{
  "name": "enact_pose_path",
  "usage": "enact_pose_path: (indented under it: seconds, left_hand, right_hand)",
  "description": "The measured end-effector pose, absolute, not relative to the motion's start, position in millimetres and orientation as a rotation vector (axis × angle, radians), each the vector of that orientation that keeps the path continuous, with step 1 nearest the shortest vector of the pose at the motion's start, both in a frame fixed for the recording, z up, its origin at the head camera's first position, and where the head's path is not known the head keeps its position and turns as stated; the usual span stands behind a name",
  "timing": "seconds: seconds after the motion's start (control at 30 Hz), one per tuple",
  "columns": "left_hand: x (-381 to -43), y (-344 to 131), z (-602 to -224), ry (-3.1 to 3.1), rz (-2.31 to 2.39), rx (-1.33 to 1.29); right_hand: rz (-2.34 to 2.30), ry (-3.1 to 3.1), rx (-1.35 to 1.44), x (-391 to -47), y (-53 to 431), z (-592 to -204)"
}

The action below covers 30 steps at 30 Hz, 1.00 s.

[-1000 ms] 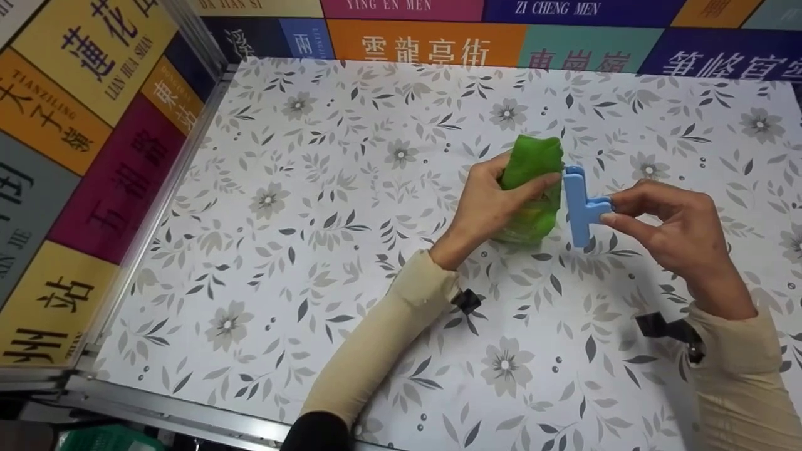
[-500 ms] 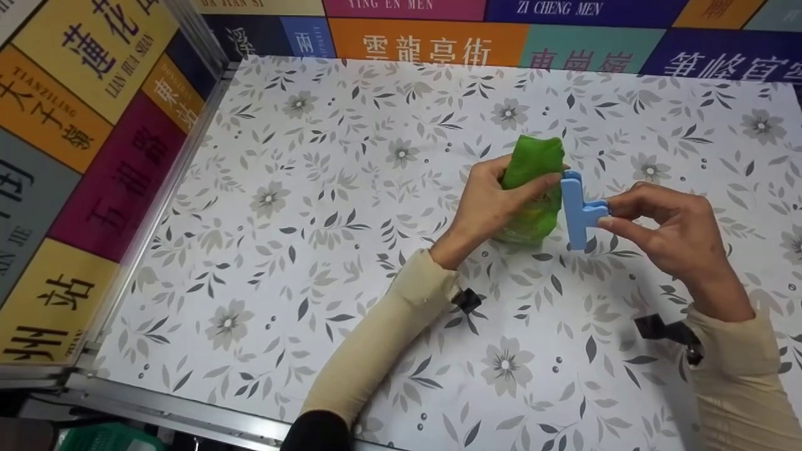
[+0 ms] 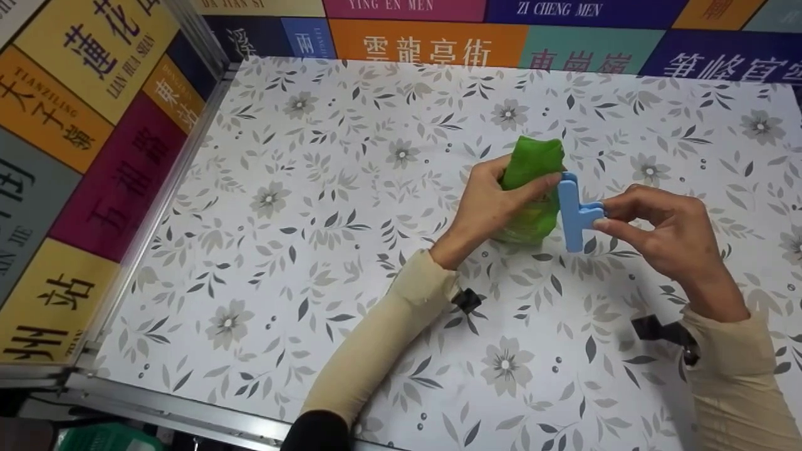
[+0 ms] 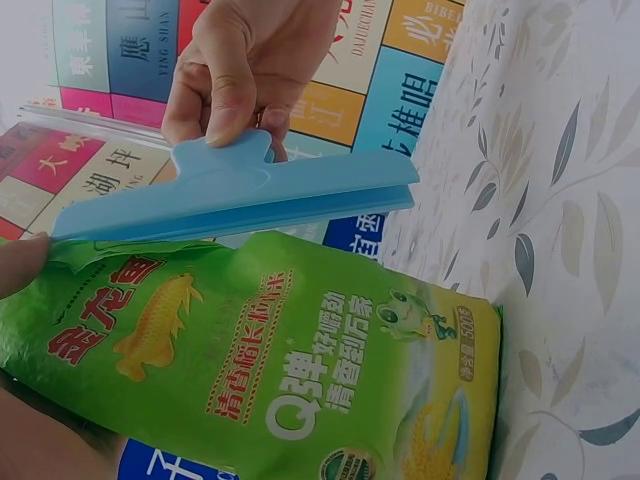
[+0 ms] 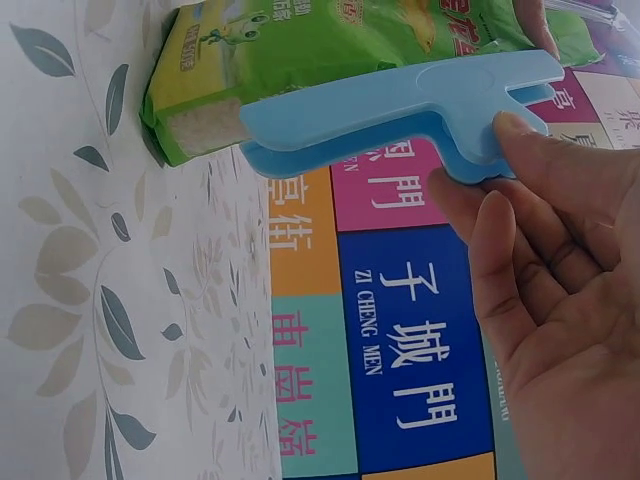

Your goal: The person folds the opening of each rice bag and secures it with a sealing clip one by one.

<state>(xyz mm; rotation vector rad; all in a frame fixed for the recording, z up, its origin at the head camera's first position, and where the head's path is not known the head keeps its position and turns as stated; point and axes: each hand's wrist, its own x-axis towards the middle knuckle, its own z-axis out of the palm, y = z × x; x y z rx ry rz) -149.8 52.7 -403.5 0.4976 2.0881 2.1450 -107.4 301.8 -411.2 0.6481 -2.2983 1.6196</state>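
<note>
My left hand (image 3: pixel 479 200) grips a green rice bag (image 3: pixel 536 160) by its upper part, the thumb lying across the front near the edge. In the left wrist view the bag (image 4: pixel 300 340) shows a yellow fish, a small frog and white lettering. Between finger and thumb, my right hand (image 3: pixel 680 235) pinches the handles of a light blue bag clip (image 3: pixel 570 216). The long jaws of the clip (image 4: pixel 240 195) stand a little apart and run along the bag's edge, one end right at my left thumb (image 4: pixel 22 262). My left fingers behind the bag are hidden.
Under both hands lies a white table (image 3: pixel 351 275) with a grey flower pattern. Panels with coloured lettering (image 3: pixel 426 44) stand along the back and left. A metal rail (image 3: pixel 175 407) edges the near left side, with a green basket (image 3: pixel 109 437) below it.
My right hand has brought the clip slightly left and down, closer against the bag's edge. My left hand and the bag stay almost still.
</note>
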Motion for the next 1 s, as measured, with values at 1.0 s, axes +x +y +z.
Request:
enact_pose_path:
  seconds: [1.0]
  left_hand:
    - [-148.8, 52.6, -403.1, 2.054, 2.141, 0.549]
  right_hand:
    - [1.704, -2.259, 0.654, -112.1, 294.7, -418.2]
